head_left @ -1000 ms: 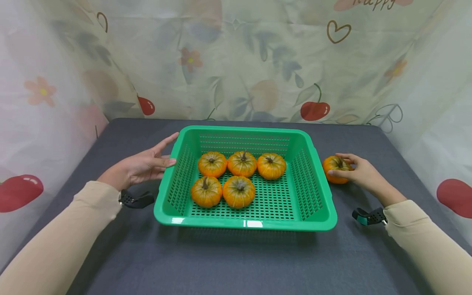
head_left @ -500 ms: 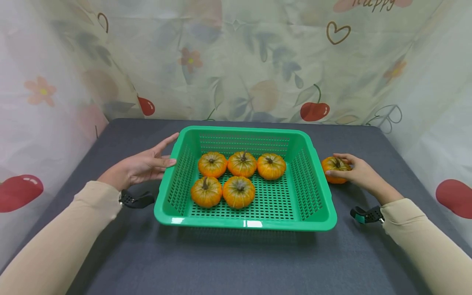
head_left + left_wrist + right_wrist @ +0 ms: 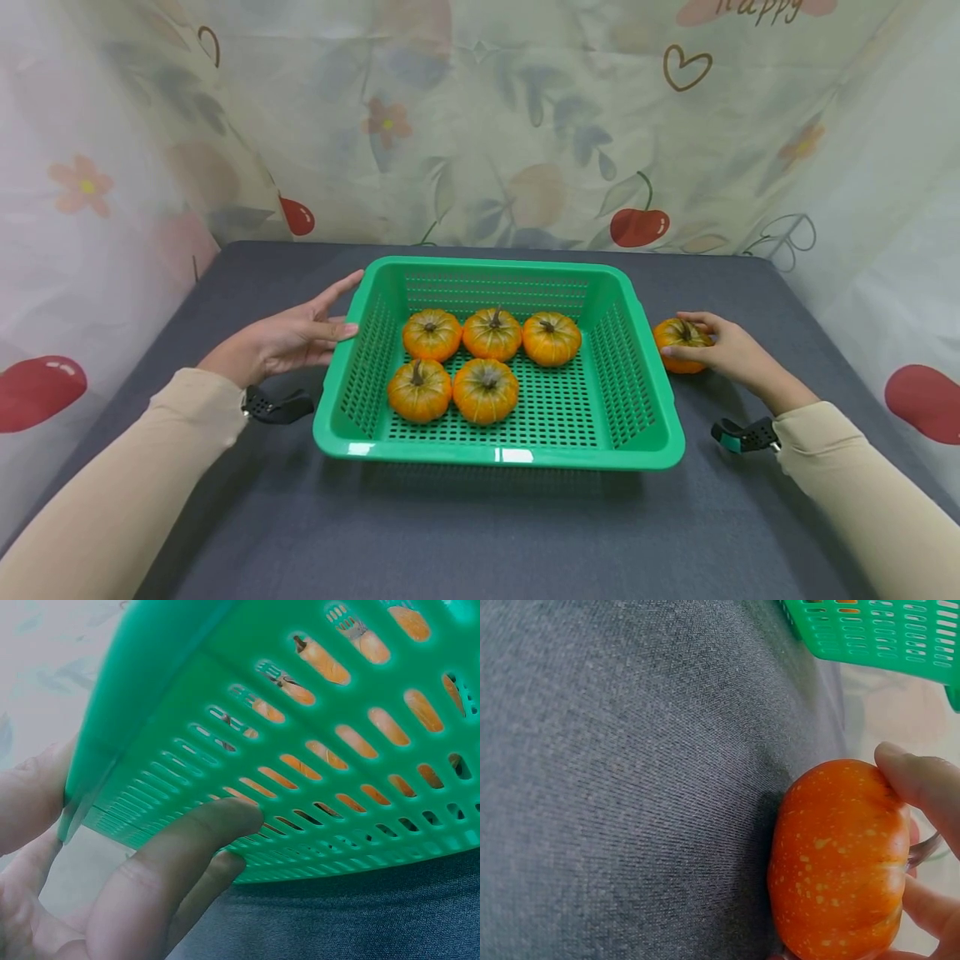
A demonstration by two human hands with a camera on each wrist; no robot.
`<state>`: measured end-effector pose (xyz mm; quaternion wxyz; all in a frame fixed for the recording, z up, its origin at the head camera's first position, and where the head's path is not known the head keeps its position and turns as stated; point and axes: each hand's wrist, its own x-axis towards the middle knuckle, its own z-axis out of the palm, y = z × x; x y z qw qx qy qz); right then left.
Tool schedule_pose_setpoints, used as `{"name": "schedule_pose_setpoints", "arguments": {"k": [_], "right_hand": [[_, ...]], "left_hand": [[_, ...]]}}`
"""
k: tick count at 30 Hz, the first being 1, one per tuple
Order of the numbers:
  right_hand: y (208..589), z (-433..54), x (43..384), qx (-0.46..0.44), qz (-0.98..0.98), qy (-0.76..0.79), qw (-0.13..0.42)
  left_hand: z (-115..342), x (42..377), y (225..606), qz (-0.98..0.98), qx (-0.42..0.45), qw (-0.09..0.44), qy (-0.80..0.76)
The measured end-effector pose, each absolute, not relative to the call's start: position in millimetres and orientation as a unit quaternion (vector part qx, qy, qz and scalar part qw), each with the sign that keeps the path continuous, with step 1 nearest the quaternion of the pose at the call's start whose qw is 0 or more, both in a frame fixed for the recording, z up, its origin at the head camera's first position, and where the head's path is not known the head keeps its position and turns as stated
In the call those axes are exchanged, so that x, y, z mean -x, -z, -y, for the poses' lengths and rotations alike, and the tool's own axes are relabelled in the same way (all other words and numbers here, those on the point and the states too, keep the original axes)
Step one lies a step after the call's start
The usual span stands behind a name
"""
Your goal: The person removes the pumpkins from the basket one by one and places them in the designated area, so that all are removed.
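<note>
The left hand (image 3: 288,335) grips a green basket (image 3: 495,455) holding five pumpkins (image 3: 486,393); the right hand (image 3: 738,354) holds a lone pumpkin (image 3: 681,337) just outside. Beyond both hands, cropped curtain lettering (image 3: 760,8) probably reads "Happy".

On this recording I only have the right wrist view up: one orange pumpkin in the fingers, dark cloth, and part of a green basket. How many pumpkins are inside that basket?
Observer: The head view shows five pumpkins in it, three in the far row and two in the near row.
Operator: Understood. Where is the left hand?
Observer: At the left side of the basket, on the outside.
Operator: Is any of the slotted floor inside left bare?
Observer: Yes, toward the near right corner, where no pumpkin sits on it.
</note>
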<state>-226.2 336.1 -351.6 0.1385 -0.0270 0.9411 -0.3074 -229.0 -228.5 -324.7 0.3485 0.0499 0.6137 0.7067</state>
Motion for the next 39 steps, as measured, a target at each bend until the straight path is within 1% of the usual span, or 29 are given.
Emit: {"name": "schedule_pose_setpoints", "arguments": {"k": [27,33,39], "right_hand": [[351,-342,227,0.023,-0.935,0.326,0.14],[339,-345,226,0.02,-0.934,0.326,0.146],[317,-345,223,0.023,-0.932,0.336,0.132]], "left_hand": [[228,230,325,-0.616,-0.055,0.35,-0.704],[228,230,325,-0.615,-0.056,0.35,-0.704],[229,230,324,-0.614,-0.054,0.352,-0.705]]}}
